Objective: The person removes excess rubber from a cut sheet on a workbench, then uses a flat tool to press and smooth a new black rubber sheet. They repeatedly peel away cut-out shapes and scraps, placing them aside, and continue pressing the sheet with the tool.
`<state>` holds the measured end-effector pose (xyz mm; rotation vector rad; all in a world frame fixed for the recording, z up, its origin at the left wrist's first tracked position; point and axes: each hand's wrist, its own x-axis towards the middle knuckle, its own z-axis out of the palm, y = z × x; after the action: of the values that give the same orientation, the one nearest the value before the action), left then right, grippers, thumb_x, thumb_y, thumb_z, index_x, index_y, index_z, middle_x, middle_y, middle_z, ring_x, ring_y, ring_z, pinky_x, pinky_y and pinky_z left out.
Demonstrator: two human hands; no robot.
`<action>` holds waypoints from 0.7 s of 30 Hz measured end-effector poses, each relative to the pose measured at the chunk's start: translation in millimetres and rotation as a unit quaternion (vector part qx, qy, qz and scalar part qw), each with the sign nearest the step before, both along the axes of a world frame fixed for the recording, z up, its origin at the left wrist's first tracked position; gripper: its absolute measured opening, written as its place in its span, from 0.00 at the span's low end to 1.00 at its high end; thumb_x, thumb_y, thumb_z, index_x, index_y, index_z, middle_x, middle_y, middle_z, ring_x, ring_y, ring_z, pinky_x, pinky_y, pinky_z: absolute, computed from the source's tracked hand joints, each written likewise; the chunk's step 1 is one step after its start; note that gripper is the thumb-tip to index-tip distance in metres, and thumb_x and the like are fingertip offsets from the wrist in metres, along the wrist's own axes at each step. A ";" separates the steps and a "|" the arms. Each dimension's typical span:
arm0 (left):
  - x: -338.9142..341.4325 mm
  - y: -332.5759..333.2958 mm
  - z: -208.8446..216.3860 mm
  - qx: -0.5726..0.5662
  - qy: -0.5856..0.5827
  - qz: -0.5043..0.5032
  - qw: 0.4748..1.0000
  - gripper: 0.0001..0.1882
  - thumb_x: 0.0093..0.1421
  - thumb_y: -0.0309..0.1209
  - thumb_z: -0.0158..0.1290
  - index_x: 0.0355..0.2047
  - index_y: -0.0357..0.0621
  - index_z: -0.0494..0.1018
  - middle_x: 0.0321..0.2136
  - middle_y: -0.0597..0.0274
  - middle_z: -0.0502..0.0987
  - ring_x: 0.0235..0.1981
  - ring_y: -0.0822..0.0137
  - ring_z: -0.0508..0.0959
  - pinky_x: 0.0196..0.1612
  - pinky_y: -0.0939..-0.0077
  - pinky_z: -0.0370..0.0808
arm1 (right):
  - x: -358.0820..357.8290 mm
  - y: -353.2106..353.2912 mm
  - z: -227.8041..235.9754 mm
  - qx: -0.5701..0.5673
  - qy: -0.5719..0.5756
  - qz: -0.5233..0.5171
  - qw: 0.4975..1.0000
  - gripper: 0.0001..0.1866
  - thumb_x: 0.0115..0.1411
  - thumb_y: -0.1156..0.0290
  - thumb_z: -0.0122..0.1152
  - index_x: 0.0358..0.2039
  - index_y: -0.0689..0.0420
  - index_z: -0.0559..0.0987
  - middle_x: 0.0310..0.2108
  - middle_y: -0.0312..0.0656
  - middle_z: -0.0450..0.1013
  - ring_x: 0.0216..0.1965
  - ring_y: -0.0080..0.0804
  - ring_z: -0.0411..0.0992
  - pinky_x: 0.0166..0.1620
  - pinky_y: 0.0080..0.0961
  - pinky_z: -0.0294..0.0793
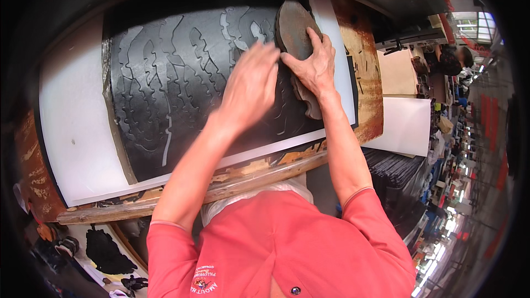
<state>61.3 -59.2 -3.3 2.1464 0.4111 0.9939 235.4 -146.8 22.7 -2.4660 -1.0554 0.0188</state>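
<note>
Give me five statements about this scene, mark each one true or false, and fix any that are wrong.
1. The right hand is on a brownish sole-shaped piece. True.
2. The left hand looks blurred above the black sheet. True.
3. That sheet is unmarked. False: curved, notched outlines run across it.
4. The sole-shaped piece is at the sheet's left end. False: right end.
5. The shirt is red. True.

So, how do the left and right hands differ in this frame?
The right hand is fairly sharp, while the left hand is blurred. The right hand rests on the brown sole-shaped piece, thumb and fingers apart; the left hand is over the black sheet, too blurred to tell whether it touches anything. Both are bare, on arms reaching from short red sleeves.
</note>
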 end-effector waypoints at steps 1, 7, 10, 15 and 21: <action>20.3 12.5 -3.3 -0.008 0.049 -0.001 0.999 0.20 0.72 0.25 0.52 0.61 0.31 0.75 0.64 0.36 0.75 0.70 0.38 0.70 0.74 0.48 0.65 | 1.7 0.5 1.2 -0.004 -0.004 -0.002 1.000 0.51 0.48 0.53 0.78 0.70 0.62 0.73 0.69 0.65 0.61 0.68 0.65 0.62 0.71 0.50 0.66; 43.4 25.2 -25.4 0.181 0.167 0.039 0.968 0.24 0.72 0.29 0.51 0.66 0.32 0.71 0.69 0.41 0.71 0.73 0.42 0.68 0.76 0.47 0.61 | 25.8 -17.6 21.4 0.105 0.194 0.040 0.975 0.53 0.47 0.59 0.81 0.72 0.66 0.70 0.66 0.60 0.71 0.64 0.51 0.71 0.68 0.40 0.71; 38.7 24.6 -23.0 0.196 0.182 0.041 0.963 0.24 0.73 0.31 0.52 0.66 0.33 0.72 0.69 0.42 0.72 0.73 0.43 0.68 0.76 0.47 0.61 | 44.7 -37.9 29.5 0.245 0.409 0.063 0.877 0.54 0.51 0.65 0.81 0.74 0.71 0.65 0.63 0.54 0.75 0.60 0.40 0.75 0.64 0.32 0.73; 53.5 21.8 6.2 0.098 0.250 0.050 0.962 0.31 0.74 0.44 0.54 0.66 0.30 0.72 0.66 0.38 0.74 0.73 0.42 0.67 0.77 0.50 0.59 | 59.7 -54.2 23.7 0.325 0.477 0.071 0.813 0.51 0.54 0.66 0.78 0.74 0.73 0.64 0.64 0.52 0.73 0.62 0.37 0.73 0.66 0.32 0.70; 102.0 -1.2 35.6 -0.368 0.041 -0.077 0.926 0.37 0.70 0.52 0.62 0.62 0.27 0.75 0.55 0.44 0.83 0.57 0.56 0.83 0.58 0.67 0.79 | 67.1 -59.3 17.7 0.343 0.500 0.115 0.787 0.47 0.55 0.66 0.76 0.72 0.71 0.67 0.60 0.48 0.76 0.57 0.34 0.75 0.61 0.29 0.74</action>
<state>163.3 -60.4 32.3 1.5053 0.5440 0.5342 302.6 -206.1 40.5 -1.3010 -0.6589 0.7812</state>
